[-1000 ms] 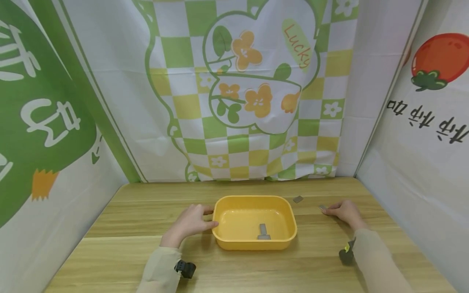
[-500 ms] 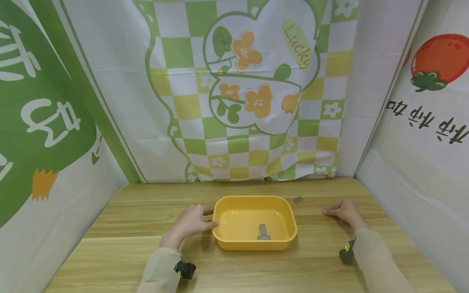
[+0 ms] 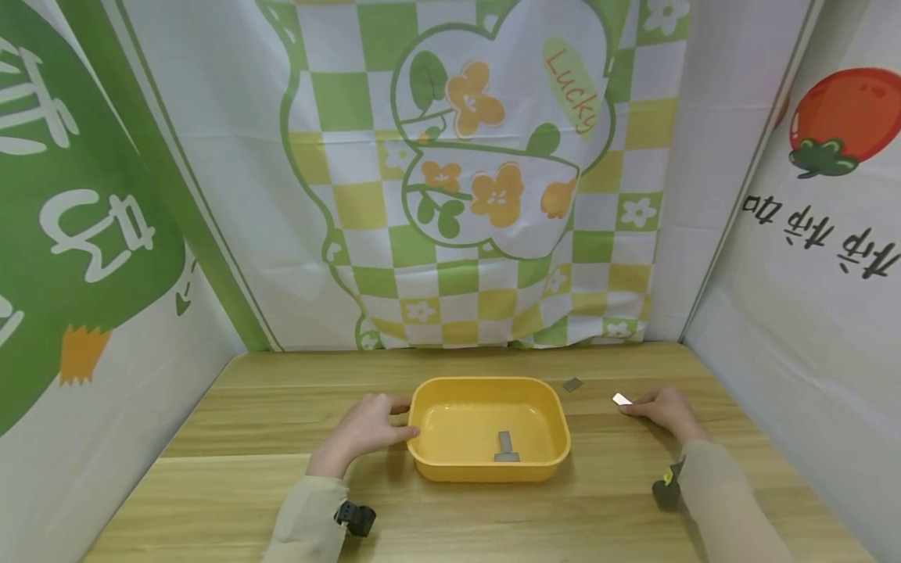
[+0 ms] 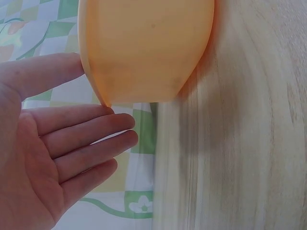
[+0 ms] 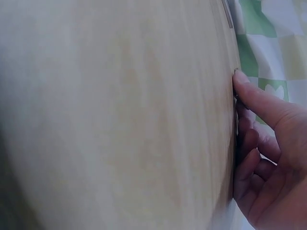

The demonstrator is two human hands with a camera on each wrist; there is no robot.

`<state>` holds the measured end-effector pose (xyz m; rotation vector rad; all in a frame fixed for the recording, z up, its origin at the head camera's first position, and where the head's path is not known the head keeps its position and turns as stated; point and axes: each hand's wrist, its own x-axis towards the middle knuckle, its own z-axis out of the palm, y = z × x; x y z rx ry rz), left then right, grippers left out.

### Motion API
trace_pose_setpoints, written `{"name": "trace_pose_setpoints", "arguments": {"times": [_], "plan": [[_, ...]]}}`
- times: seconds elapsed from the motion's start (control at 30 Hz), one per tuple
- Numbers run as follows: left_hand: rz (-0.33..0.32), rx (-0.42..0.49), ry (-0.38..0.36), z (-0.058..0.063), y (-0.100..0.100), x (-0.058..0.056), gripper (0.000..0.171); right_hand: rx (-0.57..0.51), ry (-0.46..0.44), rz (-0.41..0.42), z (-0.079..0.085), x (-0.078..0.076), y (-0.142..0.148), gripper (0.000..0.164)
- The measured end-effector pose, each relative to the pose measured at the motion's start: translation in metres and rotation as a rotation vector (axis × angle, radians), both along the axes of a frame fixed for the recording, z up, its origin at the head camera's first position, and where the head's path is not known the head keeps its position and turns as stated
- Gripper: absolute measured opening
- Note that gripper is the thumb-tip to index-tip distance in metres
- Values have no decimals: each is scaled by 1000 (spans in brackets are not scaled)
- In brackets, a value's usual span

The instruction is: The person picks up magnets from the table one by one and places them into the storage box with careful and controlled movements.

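Observation:
In the head view, my left hand (image 3: 369, 426) holds the left rim of a yellow plastic bin (image 3: 489, 471), its thumb over the edge. The left wrist view shows the thumb and forefinger at the rim of the bin (image 4: 148, 48), while the other fingers of the hand (image 4: 53, 139) extend straight and apart from it. To the right of the bin, my right hand (image 3: 662, 408) pinches a small flat grey rectangular piece (image 3: 621, 399) at the table; its upper face glints white. In the right wrist view the hand (image 5: 273, 148) mostly hides this piece.
Two grey rectangular pieces (image 3: 507, 457) lie inside the bin near its front wall. Another flat grey piece (image 3: 572, 384) lies on the wooden table (image 3: 281, 414) behind the bin's right corner. Printed cloth (image 3: 486, 297) hangs along the table's back edge, with side walls left and right.
The grey piece at my right fingertips has tilted, and its face now catches the light. My left hand and the bin stay where they were.

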<state>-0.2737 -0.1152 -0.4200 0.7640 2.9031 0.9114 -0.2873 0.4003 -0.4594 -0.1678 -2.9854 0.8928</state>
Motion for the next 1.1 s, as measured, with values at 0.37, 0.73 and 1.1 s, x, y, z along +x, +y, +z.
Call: {"name": "trace_pose_setpoints", "arguments": {"times": [0.37, 0.73, 1.1], "plan": [[-2, 0, -2, -1, 0, 0, 48, 7, 3, 14, -3, -1, 3, 49], [0, 8, -16, 0, 0, 0, 47, -32, 1, 26, -4, 3, 5, 45], [0, 4, -17, 0, 0, 0, 47, -41, 14, 6, -2, 4, 3, 43]]}}
